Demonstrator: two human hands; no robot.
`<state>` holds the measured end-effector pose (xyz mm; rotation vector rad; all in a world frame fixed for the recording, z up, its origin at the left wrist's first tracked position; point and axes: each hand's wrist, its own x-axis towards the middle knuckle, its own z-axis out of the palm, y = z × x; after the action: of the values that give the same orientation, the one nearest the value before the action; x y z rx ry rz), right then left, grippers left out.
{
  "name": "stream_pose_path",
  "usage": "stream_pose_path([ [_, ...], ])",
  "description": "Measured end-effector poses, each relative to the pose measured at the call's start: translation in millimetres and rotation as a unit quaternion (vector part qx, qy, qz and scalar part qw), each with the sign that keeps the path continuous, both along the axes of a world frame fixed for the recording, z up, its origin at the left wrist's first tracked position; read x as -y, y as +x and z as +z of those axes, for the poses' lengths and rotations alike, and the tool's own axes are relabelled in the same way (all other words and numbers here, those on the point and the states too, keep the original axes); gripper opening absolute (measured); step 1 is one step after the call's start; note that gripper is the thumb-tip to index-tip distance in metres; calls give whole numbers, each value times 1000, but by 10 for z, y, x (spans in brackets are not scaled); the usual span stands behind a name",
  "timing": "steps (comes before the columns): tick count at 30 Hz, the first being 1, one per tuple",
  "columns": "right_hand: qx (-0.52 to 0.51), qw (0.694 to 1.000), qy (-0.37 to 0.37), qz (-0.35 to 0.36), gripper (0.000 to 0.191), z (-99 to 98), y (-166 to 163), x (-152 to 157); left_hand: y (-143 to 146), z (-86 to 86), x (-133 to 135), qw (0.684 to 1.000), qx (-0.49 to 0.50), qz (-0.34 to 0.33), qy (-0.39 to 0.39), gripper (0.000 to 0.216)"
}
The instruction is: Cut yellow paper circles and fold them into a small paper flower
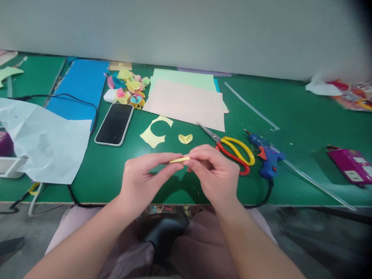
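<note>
Between my fingertips is a small piece of yellow paper (178, 159), seen nearly edge-on, so its shape is hard to make out. My left hand (147, 176) pinches its left end, and my right hand (218, 170) pinches the right end. Just beyond the hands lies a folded yellow paper petal (185, 138). A yellow paper scrap (151, 133) with a round cut-out rests to its left. Scissors (229, 146) with red and yellow handles lie beside my right hand, blades pointing away to the left.
A blue glue gun (269, 155) and a clear glue stick (319, 186) lie to the right, near a purple case (350, 164). Paper sheets (186, 100), a phone (114, 124) and colourful paper flowers (130, 85) are farther back. White crumpled paper (55, 143) covers the left side.
</note>
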<state>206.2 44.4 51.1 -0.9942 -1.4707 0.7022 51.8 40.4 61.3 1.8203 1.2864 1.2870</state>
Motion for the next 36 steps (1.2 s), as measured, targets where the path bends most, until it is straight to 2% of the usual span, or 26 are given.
stream_pose_path([
  [6,-16,1000,-11,-14,6,-5,7,5,10,-10,18,999,30,10,-26,8],
  [19,-15,1000,-24,7,9,39,8,-9,7,-15,17,1000,16,8,12,6],
  [29,5,999,-30,9,6,24,18,-1,9,3,3,1000,-8,22,14,6],
  [36,-7,999,-33,16,10,36,11,-3,9,-21,2,1000,28,7,-3,5],
])
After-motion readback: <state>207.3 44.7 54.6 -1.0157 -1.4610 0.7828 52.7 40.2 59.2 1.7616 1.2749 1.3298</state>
